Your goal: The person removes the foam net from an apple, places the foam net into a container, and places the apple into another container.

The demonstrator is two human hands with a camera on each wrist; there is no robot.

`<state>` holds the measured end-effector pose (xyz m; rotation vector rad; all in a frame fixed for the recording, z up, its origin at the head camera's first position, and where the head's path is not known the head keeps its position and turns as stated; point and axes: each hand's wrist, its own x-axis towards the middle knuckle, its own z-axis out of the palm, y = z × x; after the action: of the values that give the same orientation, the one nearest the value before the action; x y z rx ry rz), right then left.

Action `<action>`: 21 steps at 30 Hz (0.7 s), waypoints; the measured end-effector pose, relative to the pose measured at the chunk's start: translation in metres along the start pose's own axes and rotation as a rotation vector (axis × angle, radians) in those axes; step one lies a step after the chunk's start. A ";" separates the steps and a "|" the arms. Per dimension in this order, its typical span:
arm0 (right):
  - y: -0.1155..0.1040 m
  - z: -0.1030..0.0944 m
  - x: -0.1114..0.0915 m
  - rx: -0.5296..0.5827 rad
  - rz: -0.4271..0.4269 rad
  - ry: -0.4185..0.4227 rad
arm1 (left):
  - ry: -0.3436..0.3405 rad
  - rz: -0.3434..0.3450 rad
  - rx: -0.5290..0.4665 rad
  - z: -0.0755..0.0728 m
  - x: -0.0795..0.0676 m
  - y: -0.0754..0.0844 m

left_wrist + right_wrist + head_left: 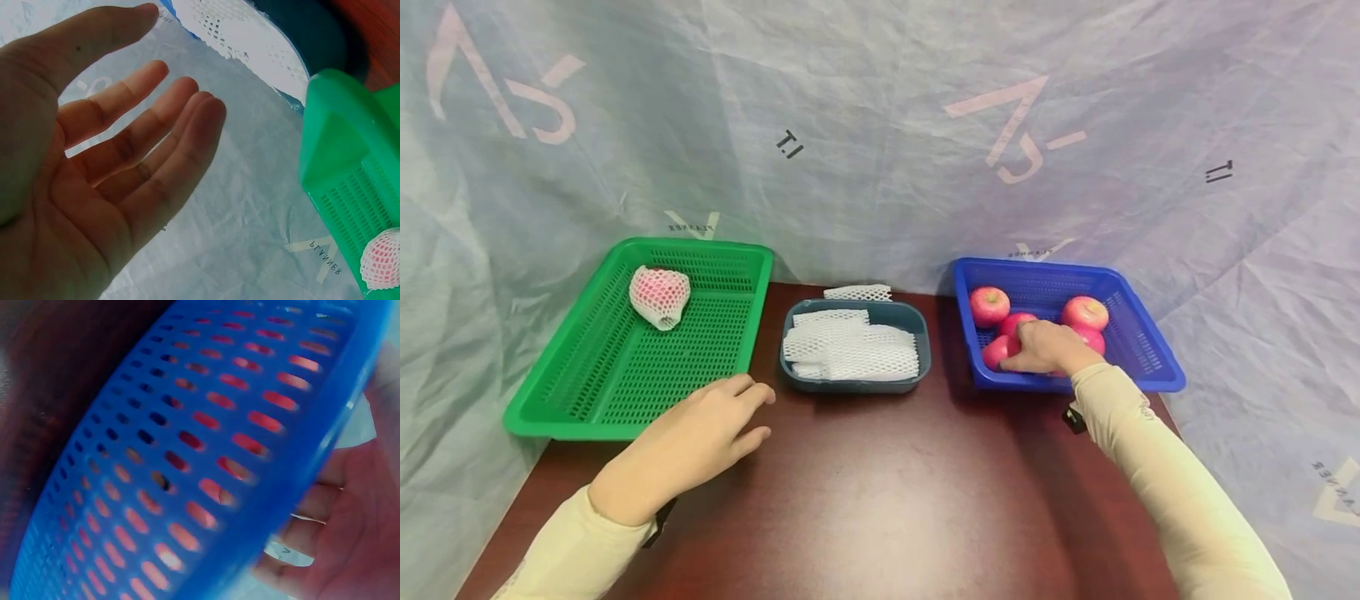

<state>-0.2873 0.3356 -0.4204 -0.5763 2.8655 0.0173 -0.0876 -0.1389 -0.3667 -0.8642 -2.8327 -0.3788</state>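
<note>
My right hand [1048, 346] reaches over the near rim of the blue basket [1075, 382], in among several red apples [990, 307]. Its fingers point down at the apples, right beside a front one [997, 353]. In the right wrist view the basket wall [206, 425] hides the fingertips, so I cannot tell whether they grip an apple. My left hand [707, 433] hovers by the near right corner of the green basket [632, 432], fingers loosely bent, with nothing in the palm [81, 231]. An apple in a white foam net [659, 297] lies in the green basket's far left part.
Between the baskets stands a dark blue-grey tub [850, 386] heaped with white foam nets [857, 346]. Another foam net [859, 292] lies behind it. The brown table [880, 500] reaches back to a hanging grey sheet [865, 183].
</note>
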 end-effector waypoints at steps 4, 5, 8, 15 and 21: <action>0.003 -0.005 -0.002 0.023 -0.006 0.006 | -0.005 -0.002 -0.001 0.001 0.001 -0.001; 0.003 -0.007 -0.004 0.038 -0.015 0.012 | -0.008 -0.002 -0.003 0.002 0.001 -0.001; 0.003 -0.013 -0.015 0.115 -0.027 0.042 | -0.006 0.003 -0.007 0.004 0.002 -0.002; -0.022 -0.026 -0.056 0.178 -0.076 0.354 | -0.003 -0.020 -0.016 0.005 0.000 -0.009; -0.068 -0.025 -0.090 0.187 -0.204 0.537 | -0.022 -0.033 -0.041 0.006 0.002 -0.010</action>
<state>-0.1851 0.3057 -0.3745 -0.9528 3.2367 -0.5056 -0.0957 -0.1443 -0.3738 -0.8351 -2.8724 -0.4364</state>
